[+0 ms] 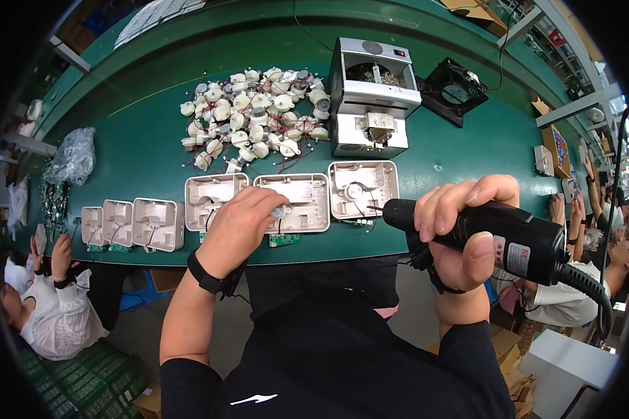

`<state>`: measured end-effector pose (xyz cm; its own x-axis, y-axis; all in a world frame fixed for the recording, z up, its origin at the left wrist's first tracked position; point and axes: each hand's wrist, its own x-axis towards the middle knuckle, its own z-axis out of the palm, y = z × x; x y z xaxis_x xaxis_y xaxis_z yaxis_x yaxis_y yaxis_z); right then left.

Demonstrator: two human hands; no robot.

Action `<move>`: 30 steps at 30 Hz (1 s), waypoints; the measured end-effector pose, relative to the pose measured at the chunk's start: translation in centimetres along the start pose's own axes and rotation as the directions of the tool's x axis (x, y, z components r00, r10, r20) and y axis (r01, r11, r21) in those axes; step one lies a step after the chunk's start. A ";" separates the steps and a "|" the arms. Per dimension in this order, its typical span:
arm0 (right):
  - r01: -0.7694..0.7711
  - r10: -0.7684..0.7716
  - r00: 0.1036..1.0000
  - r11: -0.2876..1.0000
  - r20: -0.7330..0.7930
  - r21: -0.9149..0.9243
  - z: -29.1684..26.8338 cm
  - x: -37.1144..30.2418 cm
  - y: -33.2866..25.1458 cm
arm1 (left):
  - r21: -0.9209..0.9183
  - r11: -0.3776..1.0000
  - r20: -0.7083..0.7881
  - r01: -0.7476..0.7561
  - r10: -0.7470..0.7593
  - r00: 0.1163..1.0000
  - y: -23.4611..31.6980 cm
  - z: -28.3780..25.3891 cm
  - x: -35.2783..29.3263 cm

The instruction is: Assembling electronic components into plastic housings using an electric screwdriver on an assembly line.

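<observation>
Though black, screwdriver (500, 222) with label (518, 259)

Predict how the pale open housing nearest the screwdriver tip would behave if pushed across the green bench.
The housing would probably hold its shape, given its moulded walls. Being boxy, it should slide rather than roll. The round part inside, left of centre, may weigh that side down.

1. Tabletop (468, 157): green, slight sheen.
2. Along worker's edge: six pale open housings (307, 225), one row.
3. Just beside them: small green circuit boards (284, 239).
4. Behind: heap of white motors (257, 115), leads tangled.
5. Right of heap: silver machine (370, 103), then black fan (456, 91).
6. Far left: crumpled clear plastic (73, 155).
</observation>
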<state>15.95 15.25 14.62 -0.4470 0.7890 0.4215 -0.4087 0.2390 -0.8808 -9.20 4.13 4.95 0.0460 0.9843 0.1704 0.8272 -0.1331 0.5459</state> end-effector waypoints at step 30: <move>0.000 -0.002 0.999 0.999 0.049 0.048 -1.1 0.7 7.7 | -0.026 0.999 -0.246 -0.035 0.027 0.969 2.9 8.0 5.2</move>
<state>13.39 18.29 7.92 -0.4849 0.7594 0.4337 -0.4462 0.2117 -0.8695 -2.09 9.80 0.83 -0.0706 0.9217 0.3815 0.8103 -0.1701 0.5608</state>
